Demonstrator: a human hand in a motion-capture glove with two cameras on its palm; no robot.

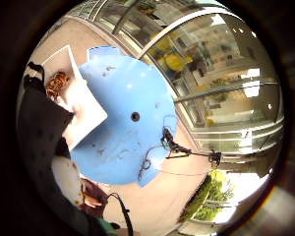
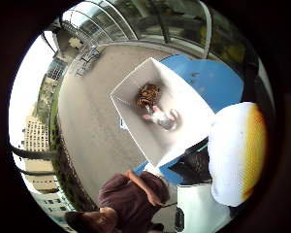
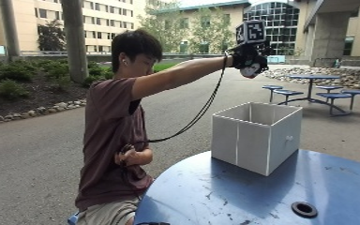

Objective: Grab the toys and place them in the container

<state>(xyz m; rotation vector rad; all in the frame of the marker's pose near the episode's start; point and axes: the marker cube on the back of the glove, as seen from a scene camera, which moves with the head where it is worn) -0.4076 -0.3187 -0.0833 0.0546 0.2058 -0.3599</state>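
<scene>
A person is sitting at a round blue desk (image 3: 242, 197) outdoors, stretching the gloved right hand (image 3: 250, 60) out high above a white open-topped container (image 3: 257, 136), well clear of its rim. The hand's fingers are curling around a white and yellow toy (image 2: 236, 153), which is sitting close against the palm in the thumb side view. The container is standing on the desk near the edge closest to the person. Inside it, a brown striped toy (image 2: 148, 95) and a pale pinkish toy (image 2: 162, 118) are lying side by side on the bottom. The bare hand (image 3: 125, 157) is resting against the person's waist.
</scene>
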